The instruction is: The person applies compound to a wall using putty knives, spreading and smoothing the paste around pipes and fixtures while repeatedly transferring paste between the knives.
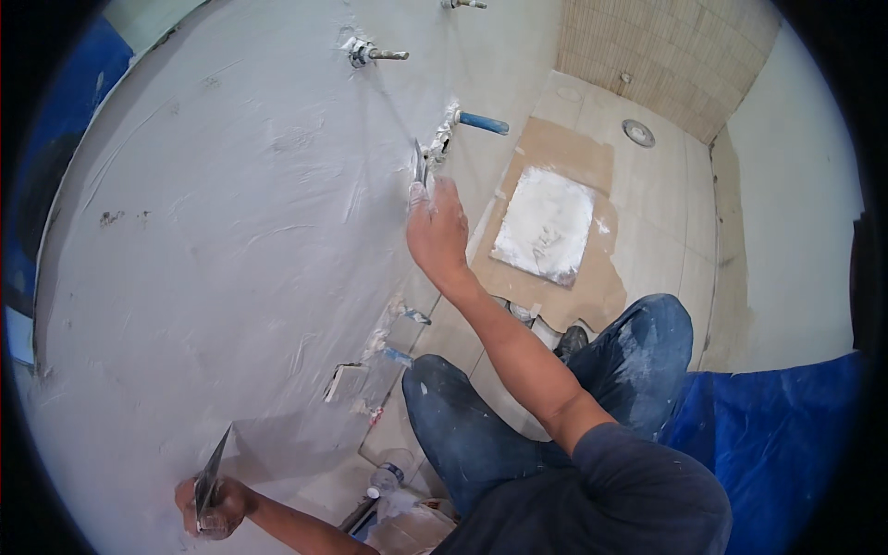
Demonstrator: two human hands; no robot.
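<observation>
While the person is crouching beside the grey-white wall (213, 259), the right hand (437, 227) is gripping a narrow metal blade (421, 165) and holding its tip up by the ragged plaster patch (445, 141) below the blue pipe stub (483, 122); whether the edge is touching the wall, I cannot tell. Lower down at the left, the left hand (217, 507) is closing around a wider metal blade (213, 467), which is standing out from the surface and casting a shadow. I would say the step in hand is working filler in around that pipe, and the next move seems to be calling for a light, flat stroke along the patch without knocking the stub. Around the blades, the wall is showing faint ridges, streaks and a few dark specks, and higher up a metal fitting (375, 54) is jutting from a crusted hole. Out on the pale tiled floor (680, 199), a white-smeared board (546, 222) is lying on brown cardboard (597, 277), with a round drain (638, 132) sitting beyond. A clear bottle (388, 474) is lying near the wall's foot, and blue sheeting (772, 444) is hanging or spreading at the lower right.
</observation>
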